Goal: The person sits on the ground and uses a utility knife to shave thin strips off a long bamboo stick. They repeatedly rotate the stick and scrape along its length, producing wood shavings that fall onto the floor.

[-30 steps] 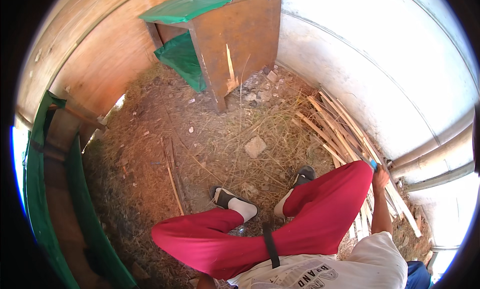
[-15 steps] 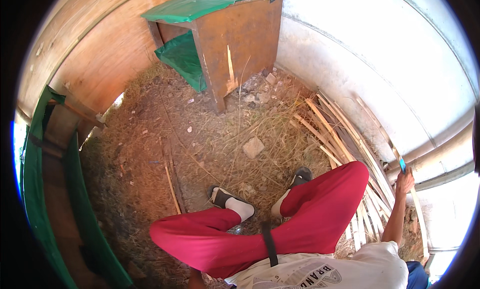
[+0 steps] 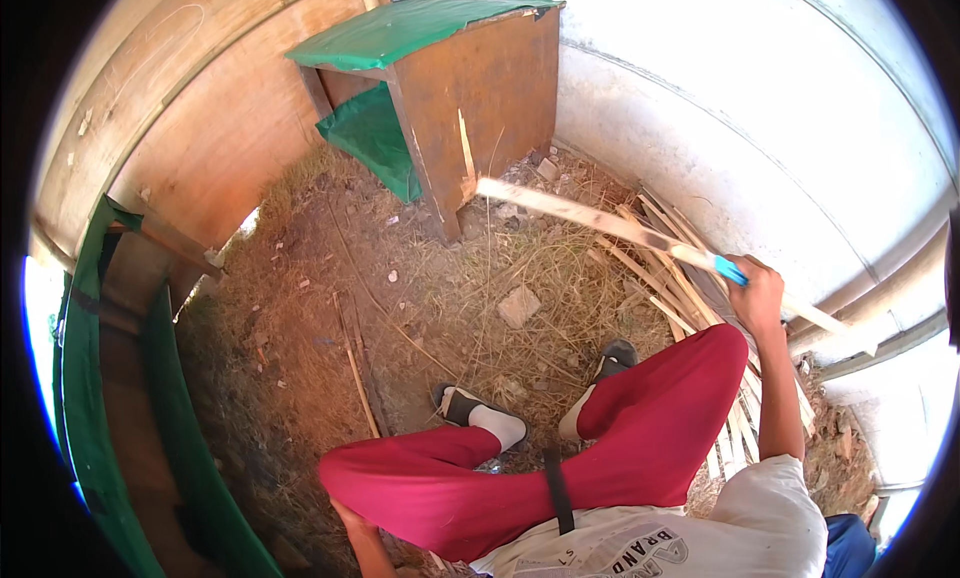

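My right hand (image 3: 757, 293) is closed round a long, pale bamboo strip (image 3: 570, 210). The strip runs up and left from my fist toward the wooden cabinet, and its other end sticks out behind my hand. Something small and bright blue (image 3: 730, 270) sits against the strip beside my fingers; its kind I cannot make out. My left hand (image 3: 350, 518) is by my left thigh in the red trousers (image 3: 430, 498), its fingers mostly hidden by the leg.
A pile of bamboo strips (image 3: 690, 298) lies along the white wall (image 3: 720, 88) at right. Ahead stands a brown wooden cabinet (image 3: 490, 98) with green covering. A stone (image 3: 519, 306) lies before my feet; green-covered boards (image 3: 170, 378) line the left.
My right hand has moved up and left, and the bamboo strip has swung from pointing up along the wall to lying across toward the cabinet. My left hand has come more into view.
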`<state>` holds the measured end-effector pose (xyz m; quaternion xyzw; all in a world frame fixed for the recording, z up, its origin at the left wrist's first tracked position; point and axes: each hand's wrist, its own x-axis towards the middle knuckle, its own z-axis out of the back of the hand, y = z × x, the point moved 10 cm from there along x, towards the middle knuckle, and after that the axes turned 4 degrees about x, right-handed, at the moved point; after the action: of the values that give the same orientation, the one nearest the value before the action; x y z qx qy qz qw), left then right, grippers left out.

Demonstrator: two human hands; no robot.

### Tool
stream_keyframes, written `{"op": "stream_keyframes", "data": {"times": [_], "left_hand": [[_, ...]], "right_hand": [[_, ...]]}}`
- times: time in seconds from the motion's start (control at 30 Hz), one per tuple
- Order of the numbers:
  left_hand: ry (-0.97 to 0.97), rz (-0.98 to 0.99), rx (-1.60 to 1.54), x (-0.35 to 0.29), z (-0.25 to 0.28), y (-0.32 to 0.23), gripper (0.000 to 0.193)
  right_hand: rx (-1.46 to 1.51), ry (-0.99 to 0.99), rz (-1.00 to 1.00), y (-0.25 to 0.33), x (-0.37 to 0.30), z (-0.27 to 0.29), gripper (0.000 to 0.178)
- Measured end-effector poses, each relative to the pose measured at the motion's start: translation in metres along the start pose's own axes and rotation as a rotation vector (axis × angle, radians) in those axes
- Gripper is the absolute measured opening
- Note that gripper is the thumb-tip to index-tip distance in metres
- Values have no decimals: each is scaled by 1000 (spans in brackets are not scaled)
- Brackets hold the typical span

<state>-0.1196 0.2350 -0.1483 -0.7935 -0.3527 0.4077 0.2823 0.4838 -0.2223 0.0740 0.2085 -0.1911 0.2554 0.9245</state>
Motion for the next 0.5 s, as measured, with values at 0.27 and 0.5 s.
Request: {"op": "stream_keyframes", "data": {"times": [0.27, 0.5], "left_hand": [[-580, -828, 1283, -70, -76, -101, 52], [89, -1214, 1831, -80, -265, -55, 58]], "right_hand": [[214, 136, 305, 135, 11, -41, 22], [360, 360, 525, 251, -30, -98, 17]]}}
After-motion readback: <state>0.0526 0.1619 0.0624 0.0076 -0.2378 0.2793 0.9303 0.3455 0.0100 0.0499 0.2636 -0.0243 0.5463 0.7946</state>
